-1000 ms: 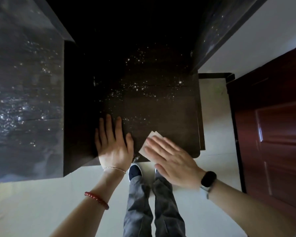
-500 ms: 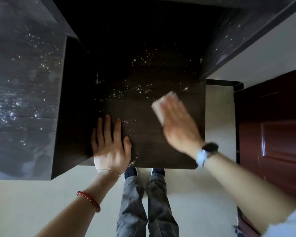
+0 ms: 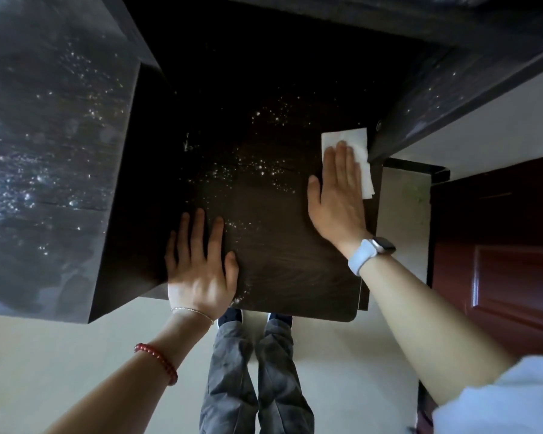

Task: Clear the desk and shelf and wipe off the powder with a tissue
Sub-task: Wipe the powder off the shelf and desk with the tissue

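A dark wooden desk top (image 3: pixel 289 264) lies below me, speckled with white powder (image 3: pixel 248 170) across its middle. My right hand (image 3: pixel 337 195) lies flat with straight fingers on a white tissue (image 3: pixel 353 142), pressing it to the desk near the far right corner. My left hand (image 3: pixel 201 264) rests flat, fingers spread, on the desk's near left part, with powder beside its thumb. The near right part of the desk looks wiped.
A shelf side panel (image 3: pixel 44 151) dusted with powder rises at the left. Another dark panel (image 3: pixel 452 89) runs along the right, behind the tissue. A red-brown door (image 3: pixel 499 245) stands at the right. Pale floor and my legs (image 3: pixel 257 371) are below the desk edge.
My right hand slid the tissue from the near edge of the desk up and right to the far right corner. My left hand stayed flat in place.
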{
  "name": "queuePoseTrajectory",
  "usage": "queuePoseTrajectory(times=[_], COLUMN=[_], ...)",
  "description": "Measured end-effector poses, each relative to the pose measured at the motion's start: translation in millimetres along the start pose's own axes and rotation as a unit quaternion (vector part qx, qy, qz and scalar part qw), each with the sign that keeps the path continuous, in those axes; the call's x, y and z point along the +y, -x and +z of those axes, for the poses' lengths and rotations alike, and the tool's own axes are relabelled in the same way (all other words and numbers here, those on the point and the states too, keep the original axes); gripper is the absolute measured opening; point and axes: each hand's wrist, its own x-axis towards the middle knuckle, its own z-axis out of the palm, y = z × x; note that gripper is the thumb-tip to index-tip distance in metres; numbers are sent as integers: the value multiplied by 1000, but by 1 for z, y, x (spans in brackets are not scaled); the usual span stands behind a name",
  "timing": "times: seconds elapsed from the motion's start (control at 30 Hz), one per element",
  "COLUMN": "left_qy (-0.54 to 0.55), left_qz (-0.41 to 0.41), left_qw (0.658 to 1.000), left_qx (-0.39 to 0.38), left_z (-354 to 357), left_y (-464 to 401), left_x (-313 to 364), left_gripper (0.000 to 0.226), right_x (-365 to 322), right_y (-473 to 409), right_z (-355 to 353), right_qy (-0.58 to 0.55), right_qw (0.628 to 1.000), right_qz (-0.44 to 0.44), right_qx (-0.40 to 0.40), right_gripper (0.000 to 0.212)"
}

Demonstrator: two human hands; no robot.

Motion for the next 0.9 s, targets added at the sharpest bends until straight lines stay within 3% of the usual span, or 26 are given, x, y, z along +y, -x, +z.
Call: queuePoseTrajectory(times=[0.1,0.23,0.27,0.33,0.4,0.43,0.5,0.57,0.63,0.73,0.8,0.9], left_qy=[4,1,3,4,3,5,6,4,4,4,5,0], left_qz=[-3,-2,-2,0,3,2,-3,-4,-5,-8,-5,-2], left_qw=[1000,1000,1000,1000,1000,1000,1000,1000,1000,1000,1000,1000], left_qx=[-6,-8,-6,1,6,6,7,2,-5,-7,0,5], left_z=[2,3,2,1,0,0,0,1,2,2,1,0], left_y=[0,-1,-1,-1,-1,-1,-1,-1,-1,-1,-1,-1], left_x=[-1,-1,-1,0,0,0,-1,-1,-2,-2,-1,-1], left_gripper=[56,56,55,55,54,54,54,55,55,55,54,54], right_x=[4,-12,-23,-53,-68,-62,-38,-12,3,-17,-52,-108], right_y=[-42,-86,-79,-43,-3,2,-16,-44,-75,-102,-105,-91], right_z=[-8,-12,-7,13,25,27,21,5,-8,-6,7,23], right_qy=[-2,-42,-44,-43,-19,-4,4,5,-55,-91,-62,-46], right_qw=[1000,993,995,996,969,961,979,998,995,984,994,990], right_qz=[17,114,89,-74,-231,-258,-201,-54,76,151,86,-114], right_qx=[14,17,9,-18,-87,-96,-38,36,31,35,15,-62], right_gripper=[55,58,58,60,60,58,59,55,50,52,52,48])
